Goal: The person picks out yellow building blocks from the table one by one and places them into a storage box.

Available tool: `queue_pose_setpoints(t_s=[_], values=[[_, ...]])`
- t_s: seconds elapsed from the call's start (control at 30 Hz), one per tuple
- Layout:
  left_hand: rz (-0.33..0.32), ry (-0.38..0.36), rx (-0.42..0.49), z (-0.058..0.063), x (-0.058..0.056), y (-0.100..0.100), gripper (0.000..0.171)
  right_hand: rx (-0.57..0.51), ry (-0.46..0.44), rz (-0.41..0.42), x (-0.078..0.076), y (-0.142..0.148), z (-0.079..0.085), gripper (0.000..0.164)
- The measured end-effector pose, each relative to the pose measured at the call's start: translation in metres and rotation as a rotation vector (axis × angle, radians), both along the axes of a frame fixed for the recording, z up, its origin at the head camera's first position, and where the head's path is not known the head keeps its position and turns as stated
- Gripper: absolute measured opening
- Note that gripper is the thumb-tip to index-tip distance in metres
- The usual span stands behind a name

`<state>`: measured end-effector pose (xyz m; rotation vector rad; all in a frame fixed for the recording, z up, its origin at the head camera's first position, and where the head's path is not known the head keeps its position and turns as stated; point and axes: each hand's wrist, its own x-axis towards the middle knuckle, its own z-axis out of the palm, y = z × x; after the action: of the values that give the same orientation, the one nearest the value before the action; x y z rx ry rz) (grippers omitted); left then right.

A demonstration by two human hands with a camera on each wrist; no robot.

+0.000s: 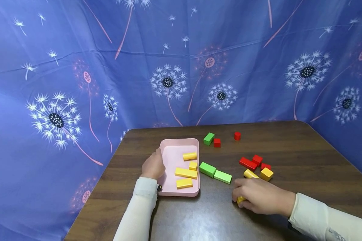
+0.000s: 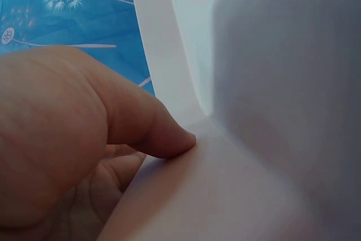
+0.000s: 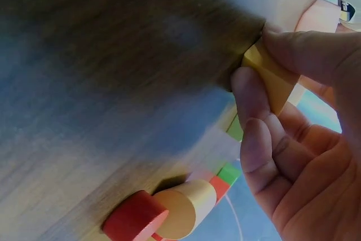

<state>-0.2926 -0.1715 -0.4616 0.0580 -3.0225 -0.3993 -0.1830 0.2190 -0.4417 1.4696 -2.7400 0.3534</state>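
My left hand (image 1: 154, 166) grips the left wall of a pink tray (image 1: 172, 154); in the left wrist view the thumb (image 2: 163, 131) presses the inner side while the other fingers lie outside. Inside the tray are a yellow cylinder (image 1: 189, 156), a small yellow block (image 1: 193, 165) and two longer yellow blocks, one being the long bar (image 1: 185, 172). Right of the tray, low over the table, my right hand (image 1: 262, 196) pinches a yellow block (image 3: 273, 74) between thumb and fingers. Just beyond that hand are another yellow cylinder (image 1: 249, 174) and a yellow cube (image 1: 266, 174).
Two green blocks (image 1: 207, 169) lie end to end beside the tray's right wall. Several red blocks (image 1: 248, 163) sit behind the yellow cube. Farther back are a green block (image 1: 208, 138), a red cube (image 1: 217, 143) and a red cylinder (image 1: 237, 136). A blue dandelion-print cloth (image 1: 138, 93) hangs behind the wooden table.
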Motion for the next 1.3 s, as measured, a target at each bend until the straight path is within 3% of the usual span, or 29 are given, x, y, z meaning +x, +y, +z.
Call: queue_pose_setpoints(t_s=[0.57,1.3], values=[[-0.006,-0.009,0.006,0.003,-0.002,-0.002,0.064,0.072,0.019,-0.036,-0.002,-0.013,0.013,0.017],[-0.006,-0.017,-0.001,0.002,-0.002,-0.002,0.067,0.096,-0.015,-0.086,-0.004,-0.021,0.009,0.016]])
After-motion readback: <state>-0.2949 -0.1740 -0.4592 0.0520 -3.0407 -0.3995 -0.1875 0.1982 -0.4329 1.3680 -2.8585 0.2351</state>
